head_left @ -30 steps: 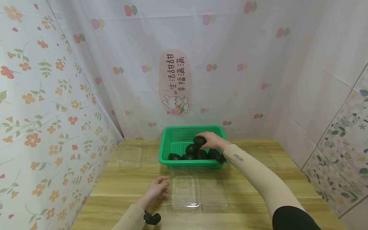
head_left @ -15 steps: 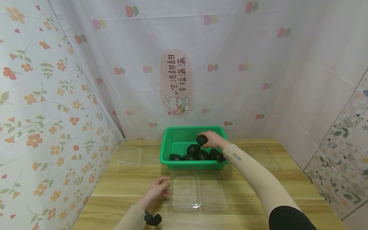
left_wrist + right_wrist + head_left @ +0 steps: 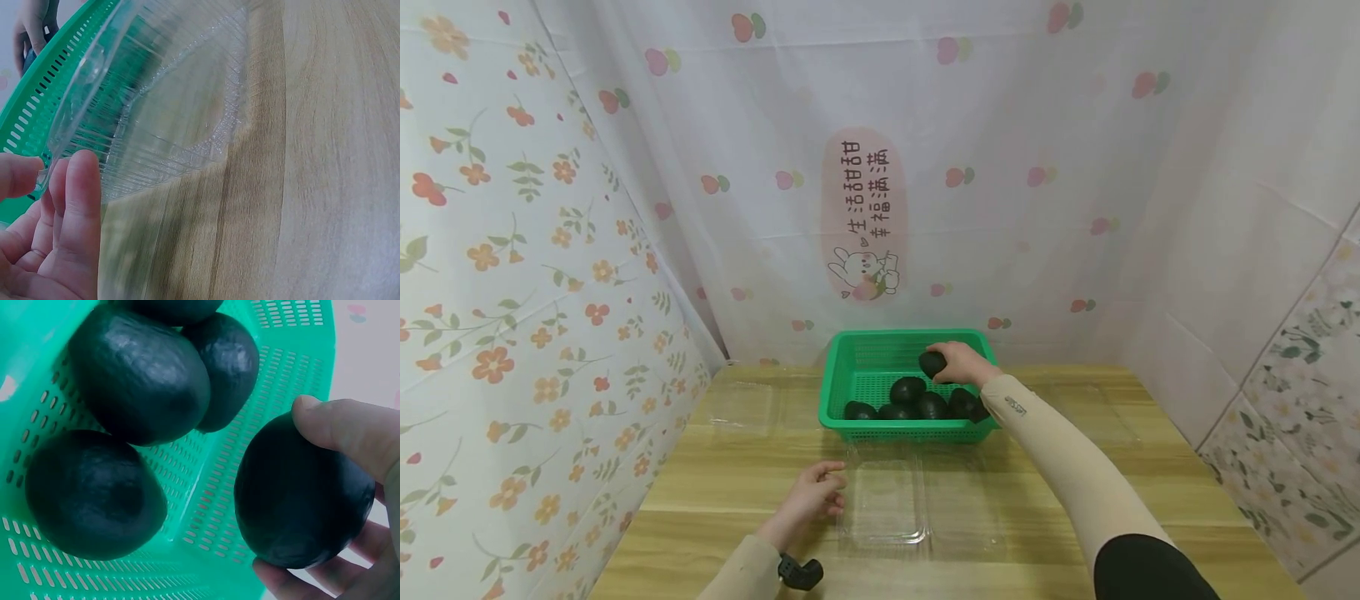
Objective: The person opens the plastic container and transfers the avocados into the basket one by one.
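My right hand (image 3: pixel 964 365) grips a dark avocado (image 3: pixel 300 494), thumb on one side and fingers curled round the other, raised above the green basket (image 3: pixel 833 379). Several more dark avocados (image 3: pixel 140 375) lie along the basket's near side. In front of the basket, an open clear plastic clamshell box (image 3: pixel 886 500) rests on the table, its lid half to the right. At the box's left edge is my left hand (image 3: pixel 811 493). The left wrist view shows its thumb and fingers pinching the box's clear rim (image 3: pixel 75 112).
Another clear plastic container (image 3: pixel 743 407) lies at the table's back left. A further clear one (image 3: pixel 1086 412), faint, is at the back right. Patterned curtains (image 3: pixel 760 167) hang behind the wooden table (image 3: pixel 700 500) and at both sides.
My right hand has shifted slightly right and up with the avocado, away from the avocados in the basket. The left hand stays at the box's edge.
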The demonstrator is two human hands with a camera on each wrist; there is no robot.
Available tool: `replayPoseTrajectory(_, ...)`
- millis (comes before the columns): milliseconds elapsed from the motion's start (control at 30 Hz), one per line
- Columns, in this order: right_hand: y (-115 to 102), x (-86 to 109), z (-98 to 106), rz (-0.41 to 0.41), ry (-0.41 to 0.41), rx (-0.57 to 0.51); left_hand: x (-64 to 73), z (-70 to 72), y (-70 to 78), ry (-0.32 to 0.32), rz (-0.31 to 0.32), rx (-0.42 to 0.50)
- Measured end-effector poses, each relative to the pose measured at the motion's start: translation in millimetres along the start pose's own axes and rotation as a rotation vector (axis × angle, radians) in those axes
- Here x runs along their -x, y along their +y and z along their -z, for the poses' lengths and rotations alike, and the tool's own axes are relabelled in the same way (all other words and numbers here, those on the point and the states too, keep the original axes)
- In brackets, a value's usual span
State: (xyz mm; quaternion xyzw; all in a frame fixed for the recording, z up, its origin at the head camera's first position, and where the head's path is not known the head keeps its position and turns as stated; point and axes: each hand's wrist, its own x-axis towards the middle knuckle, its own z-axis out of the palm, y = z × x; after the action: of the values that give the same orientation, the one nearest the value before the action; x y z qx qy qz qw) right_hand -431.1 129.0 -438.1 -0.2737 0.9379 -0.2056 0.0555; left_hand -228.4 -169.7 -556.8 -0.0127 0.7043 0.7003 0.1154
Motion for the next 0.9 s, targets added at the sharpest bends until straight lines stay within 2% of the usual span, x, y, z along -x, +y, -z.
replayPoseTrajectory(600, -2.3, -4.5, -6.1, -0.093, -0.027, -0.017, 0.9, 3.2, -2.7, 0.006, -0.001, 0.02)
replayPoseTrajectory(900, 5.6, -9.3, -11.3, -0.097, -0.005, -0.02, 0.1, 3.1, -1.9, -0.001, -0.009, 0.014)
